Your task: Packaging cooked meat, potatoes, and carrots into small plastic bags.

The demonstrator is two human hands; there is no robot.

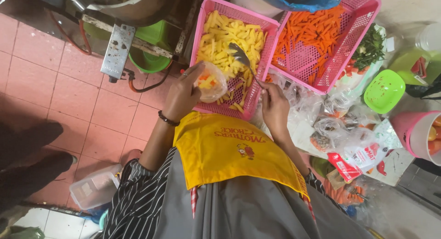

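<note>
My left hand (183, 94) holds a small clear plastic bag (212, 85) with yellow and orange vegetable pieces in it, over the near edge of a pink basket (200, 33) full of yellow sticks (225, 37). My right hand (274, 106) grips the handle of a metal spoon (239, 53), whose bowl lies over the yellow sticks. A second pink basket (363, 23) to the right holds orange carrot sticks (308, 25). A dark bead bracelet (167, 119) is on my left wrist, and a yellow apron (229, 149) covers my lap.
Filled plastic bags (337, 124) lie to the right of my right hand. Beyond them are a green plate (384, 91), chopped greens (370, 48) and a pink bucket (406, 129). A clear lidded box (94, 188) sits on the pink tiled floor at left, near a gas burner and hose (117, 50).
</note>
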